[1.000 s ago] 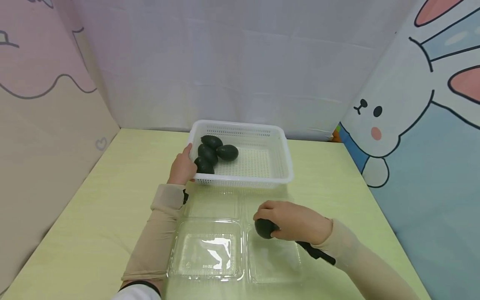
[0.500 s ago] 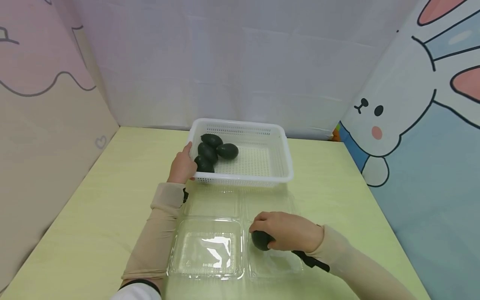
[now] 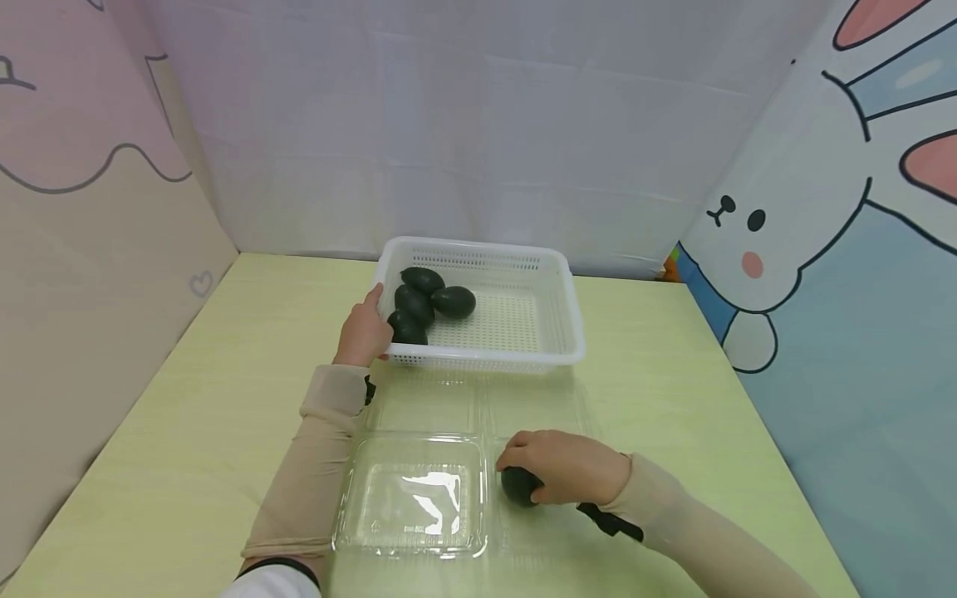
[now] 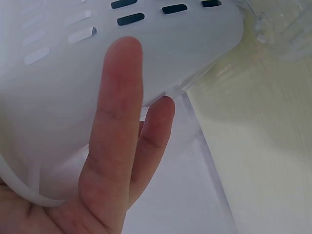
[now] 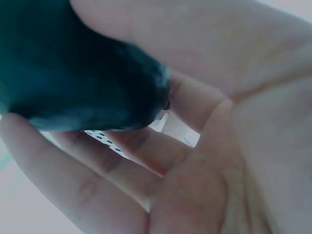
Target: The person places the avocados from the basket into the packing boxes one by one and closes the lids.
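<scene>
A dark green avocado [image 3: 519,487] is gripped by my right hand [image 3: 564,467], low over the front right compartment of a clear plastic container [image 3: 419,531]. The right wrist view shows the thumb on one side of the avocado [image 5: 92,73] and fingers along the other. My left hand [image 3: 364,332] holds the front left corner of a white perforated basket [image 3: 568,332]. In the left wrist view, nearly straight fingers [image 4: 117,107] lie against the basket's outer wall [image 4: 161,53], and the rim crosses the palm. Several more avocados [image 3: 414,306] lie in the basket's left part.
The pale yellow table [image 3: 224,399] carries both basket and container, the basket standing just behind the container. A white sheet [image 3: 478,124] hangs at the back. Printed walls [image 3: 845,332] stand at the sides.
My right hand has moved toward me, slightly left and down, with the avocado over the front right compartment. The left hand and the basket stay in place.
</scene>
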The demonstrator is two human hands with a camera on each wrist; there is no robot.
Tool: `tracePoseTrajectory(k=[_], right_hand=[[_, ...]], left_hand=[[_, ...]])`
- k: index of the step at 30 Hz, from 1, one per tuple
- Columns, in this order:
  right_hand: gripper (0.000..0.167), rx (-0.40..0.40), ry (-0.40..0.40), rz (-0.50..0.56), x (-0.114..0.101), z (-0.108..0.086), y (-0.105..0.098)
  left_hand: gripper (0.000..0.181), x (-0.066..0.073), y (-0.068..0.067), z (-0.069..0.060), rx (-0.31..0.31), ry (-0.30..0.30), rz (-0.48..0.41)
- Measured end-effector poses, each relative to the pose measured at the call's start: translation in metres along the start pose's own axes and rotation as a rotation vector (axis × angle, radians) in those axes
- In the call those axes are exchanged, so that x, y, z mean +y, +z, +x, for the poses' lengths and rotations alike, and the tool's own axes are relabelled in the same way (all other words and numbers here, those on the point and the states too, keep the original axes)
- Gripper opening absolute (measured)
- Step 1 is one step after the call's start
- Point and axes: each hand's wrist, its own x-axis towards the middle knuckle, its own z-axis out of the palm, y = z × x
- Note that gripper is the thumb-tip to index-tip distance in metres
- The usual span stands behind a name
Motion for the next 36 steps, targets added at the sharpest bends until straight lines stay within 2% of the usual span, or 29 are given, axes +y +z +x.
tracePoseTrajectory(k=[10, 16, 20, 26, 36], right_hand=[[0.048, 0.041, -0.025, -0.035, 0.0031, 0.0027, 0.0043], [0.055, 0.068, 0.009, 0.004, 0.0035, 0.0043, 0.0066], [0.05, 0.08, 0.006, -0.005, 0.0037, 0.0052, 0.0074], [0.053, 0.091, 0.005, -0.038, 0.0032, 0.0068, 0.0068], [0.05, 0.101, 0.012, -0.02, 0.0024, 0.0068, 0.007]], left_hand=[[0.075, -0.0028, 0.0007, 0.0006, 0.009, 0.009, 0.005], [0.076, -0.0031, 0.0012, 0.0017, 0.006, -0.005, 0.0], [0.077, -0.0024, 0.0009, 0.0022, 0.002, -0.011, 0.0], [0.076, -0.0009, 0.0001, 0.0017, -0.003, -0.017, 0.001], [0.076, -0.003, 0.0001, 0.0024, 0.001, -0.003, -0.001]])
